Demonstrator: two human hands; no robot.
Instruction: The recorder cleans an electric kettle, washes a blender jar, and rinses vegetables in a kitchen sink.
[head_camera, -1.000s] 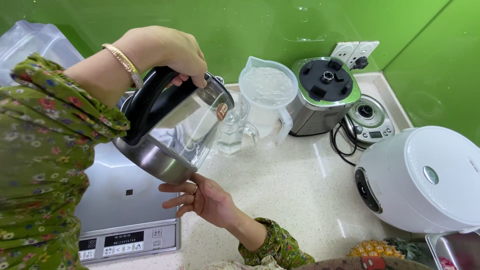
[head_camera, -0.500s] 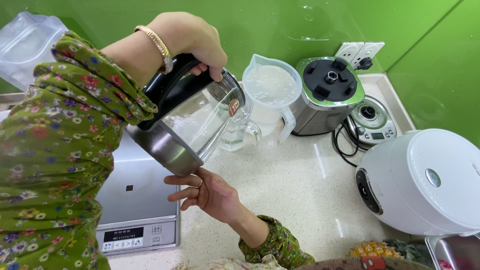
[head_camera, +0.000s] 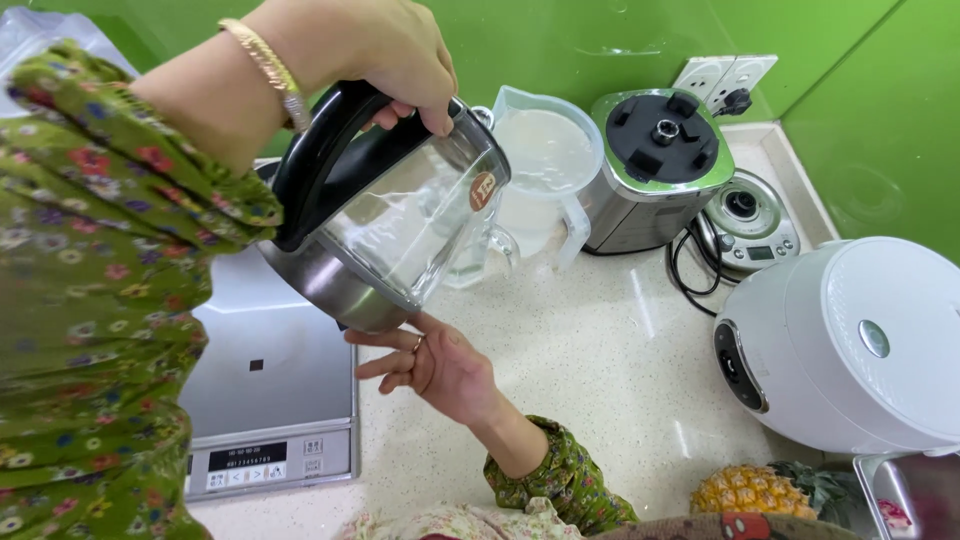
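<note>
Gripping hand: the left hand (head_camera: 365, 55) is curled tight around the top of the black handle of a glass kettle (head_camera: 400, 215), fingers wrapped over, and carries it in the air.
Supporting hand: the right hand (head_camera: 440, 365) is spread wide, palm up, fingertips touching the kettle's steel base from below; it grasps nothing.
Kettle position: lifted above the table (head_camera: 590, 370), over the edge of a silver induction cooker (head_camera: 265, 400).
Kettle heading: tipped well over, its long axis slanting from the base at lower left up to the mouth at upper right, which points toward a small glass jug (head_camera: 480, 250).
Jug contact: the mouth seems to hang just above the jug, though the kettle body hides the rim.
Nearby: a white plastic pitcher (head_camera: 545, 165) and a blender base (head_camera: 660, 165) stand just behind.
</note>
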